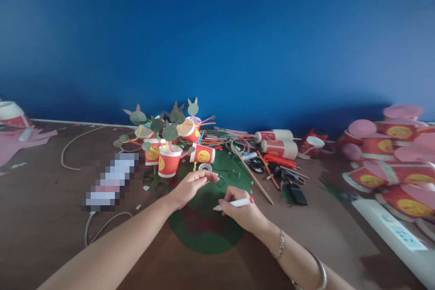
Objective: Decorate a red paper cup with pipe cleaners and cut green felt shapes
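In the head view, a white marker [238, 203] with a red end is gripped by my right hand [239, 208], its pale tip pointing left over a round dark green sheet [210, 242]. My left hand [195, 186] is raised at the sheet's left side, fingers stretched to the right and holding nothing. Just beyond it lies a roll of tape [205, 167]. Red paper cups [169, 161] with green animal-head cutouts [170, 133] and coloured stems stand behind my left hand.
A blurred-out phone [113, 179] with a cable lies left. Stacked cups [280, 149], sticks, scissors [258, 166] and a black item [297, 194] lie right of centre. Farther right are a white power strip [390, 231] and cups with pink paper [362, 128]. A blue wall [217, 45] stands behind.
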Demonstrator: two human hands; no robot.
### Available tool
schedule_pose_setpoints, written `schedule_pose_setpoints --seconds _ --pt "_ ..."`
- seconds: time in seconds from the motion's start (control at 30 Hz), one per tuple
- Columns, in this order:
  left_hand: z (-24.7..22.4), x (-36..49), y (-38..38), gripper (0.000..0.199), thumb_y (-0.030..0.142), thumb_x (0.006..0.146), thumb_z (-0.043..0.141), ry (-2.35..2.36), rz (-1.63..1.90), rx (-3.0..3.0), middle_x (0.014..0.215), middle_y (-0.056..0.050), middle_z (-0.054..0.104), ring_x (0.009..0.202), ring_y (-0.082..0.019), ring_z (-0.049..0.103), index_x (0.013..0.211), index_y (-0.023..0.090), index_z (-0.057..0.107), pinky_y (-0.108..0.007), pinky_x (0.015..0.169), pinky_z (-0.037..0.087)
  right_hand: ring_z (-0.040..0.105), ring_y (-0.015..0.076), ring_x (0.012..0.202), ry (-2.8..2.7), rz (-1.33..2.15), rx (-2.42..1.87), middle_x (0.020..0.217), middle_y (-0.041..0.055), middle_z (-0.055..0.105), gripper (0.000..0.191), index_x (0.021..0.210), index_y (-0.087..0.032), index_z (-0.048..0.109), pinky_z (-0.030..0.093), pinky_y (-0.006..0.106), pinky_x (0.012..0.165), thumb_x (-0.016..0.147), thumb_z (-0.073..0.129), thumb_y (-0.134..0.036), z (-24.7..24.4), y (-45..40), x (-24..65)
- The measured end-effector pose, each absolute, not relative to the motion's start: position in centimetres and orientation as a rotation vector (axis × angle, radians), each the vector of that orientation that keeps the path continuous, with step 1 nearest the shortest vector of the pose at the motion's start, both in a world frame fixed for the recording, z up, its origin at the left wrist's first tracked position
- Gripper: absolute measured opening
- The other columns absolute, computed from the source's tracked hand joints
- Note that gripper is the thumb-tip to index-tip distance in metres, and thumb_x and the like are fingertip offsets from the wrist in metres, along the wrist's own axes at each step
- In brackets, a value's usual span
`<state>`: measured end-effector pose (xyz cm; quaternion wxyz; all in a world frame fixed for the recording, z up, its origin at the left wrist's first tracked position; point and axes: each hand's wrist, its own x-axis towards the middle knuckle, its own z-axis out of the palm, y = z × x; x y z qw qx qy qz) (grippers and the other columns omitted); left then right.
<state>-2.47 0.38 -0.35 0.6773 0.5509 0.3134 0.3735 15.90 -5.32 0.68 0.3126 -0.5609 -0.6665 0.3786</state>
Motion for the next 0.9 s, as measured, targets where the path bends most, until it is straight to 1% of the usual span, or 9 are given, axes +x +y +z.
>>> schedule_pose_setpoints --seconds 0.23,0.37,0.43,0.5,0.57,0.73,0.9 --pt "-0.47 -2.48 0.42 0.024 0.026 0.083 0.052 0.687 0.848 1.231 0.107 -0.009 0.066 0.110 -0.023 0.055 0.099 0.015 0.066 -0.039 0.103 0.034 0.054 0.0120 0.049 -1.784 0.990 -1.499 0.049 -0.0008 0.062 0.021 0.054 -0.020 0.043 0.036 0.020 0.047 0.071 0.054 -0.022 0.39 -5.21 15.92" --pt "-0.77 -2.53 0.45 0.024 0.027 0.083 0.053 0.680 0.849 1.232 0.107 -0.009 0.066 0.110 -0.023 0.055 0.099 0.015 0.066 -0.040 0.103 0.033 0.052 0.0109 0.043 -1.754 1.058 -1.488 0.046 -0.0017 0.060 0.019 0.053 -0.020 0.042 0.034 0.019 0.044 0.068 0.053 -0.017 0.54 -5.16 16.01" --pt "-0.87 -2.55 0.46 0.024 0.027 0.083 0.052 0.678 0.849 1.231 0.107 -0.009 0.066 0.110 -0.023 0.055 0.100 0.015 0.066 -0.039 0.103 0.034 0.051 0.0106 0.042 -1.720 1.102 -1.444 0.044 -0.0023 0.059 0.020 0.054 -0.020 0.041 0.035 0.019 0.044 0.071 0.051 -0.018 0.79 -5.11 16.09" --pt "-0.84 -2.55 0.46 0.024 0.026 0.083 0.052 0.678 0.852 1.232 0.107 -0.009 0.066 0.110 -0.023 0.055 0.100 0.015 0.066 -0.039 0.103 0.034 0.052 0.0107 0.043 -1.687 1.124 -1.387 0.042 -0.0026 0.058 0.022 0.055 -0.021 0.042 0.037 0.020 0.047 0.076 0.050 -0.022 1.02 -5.04 16.17" --pt "-0.68 -2.53 0.44 0.024 0.026 0.083 0.053 0.683 0.853 1.231 0.108 -0.009 0.066 0.110 -0.023 0.055 0.100 0.015 0.066 -0.039 0.104 0.034 0.053 0.0107 0.044 -1.664 1.129 -1.369 0.042 -0.0033 0.057 0.023 0.057 -0.021 0.042 0.038 0.020 0.048 0.078 0.051 -0.025 1.06 -5.01 16.20" --pt "-0.17 -2.45 0.33 0.023 0.027 0.082 0.054 0.708 0.839 1.219 0.107 -0.009 0.066 0.110 -0.023 0.055 0.098 0.015 0.066 -0.040 0.104 0.033 0.052 0.0101 0.047 -1.720 1.062 -1.430 0.049 -0.0039 0.058 0.017 0.058 -0.020 0.044 0.035 0.019 0.044 0.069 0.056 -0.017 0.50 -5.07 16.12" --pt "-0.30 -2.44 0.36 0.024 0.027 0.082 0.053 0.692 0.846 1.223 0.108 -0.009 0.066 0.110 -0.023 0.055 0.098 0.015 0.066 -0.040 0.104 0.033 0.051 0.0102 0.047 -1.774 1.007 -1.463 0.048 -0.0032 0.059 0.019 0.056 -0.020 0.043 0.035 0.019 0.047 0.072 0.055 -0.019 0.35 -5.13 16.01"
